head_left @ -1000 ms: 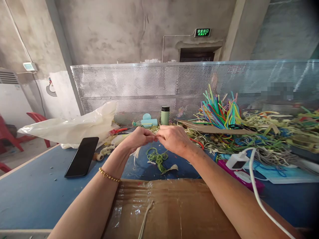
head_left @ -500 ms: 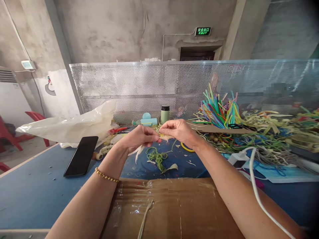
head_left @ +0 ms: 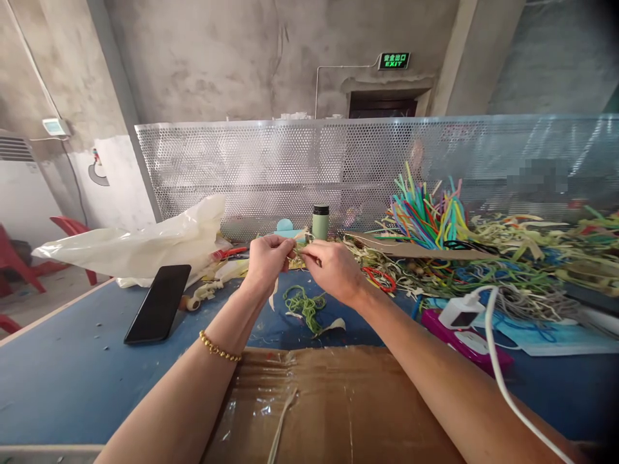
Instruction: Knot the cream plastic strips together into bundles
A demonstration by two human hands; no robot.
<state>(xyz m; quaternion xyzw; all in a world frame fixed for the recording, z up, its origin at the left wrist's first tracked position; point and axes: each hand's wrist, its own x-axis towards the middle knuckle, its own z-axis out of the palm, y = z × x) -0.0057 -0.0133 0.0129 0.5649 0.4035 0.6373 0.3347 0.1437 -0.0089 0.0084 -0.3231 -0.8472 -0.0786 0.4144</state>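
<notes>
My left hand (head_left: 269, 261) is closed in a pinch on a pale, husk-like strip (head_left: 273, 298), whose loose end hangs below the palm. Close beside it, the fingers of my right hand (head_left: 334, 269) are pinched on the same pale material, so the fingertips almost meet over the table. The short stretch between them is small and partly hidden. Below the hands lies a loose tangle of green cord (head_left: 305, 308), with a pale curled scrap (head_left: 334, 324) next to it.
A cardboard sheet (head_left: 333, 406) covers the near edge. A black phone (head_left: 159, 303) and plastic bag (head_left: 140, 248) lie left. Behind the hands stands a green bottle (head_left: 320, 223). Right are colourful pipe cleaners (head_left: 430, 216), heaped strips (head_left: 527, 238), a white charger (head_left: 461, 312) and a magenta device (head_left: 435, 322).
Both hands have shifted and turned, the left slightly rightward with its wrist more upright, the right lower with its knuckles up. The red bands and magenta device beside the right arm now show.
</notes>
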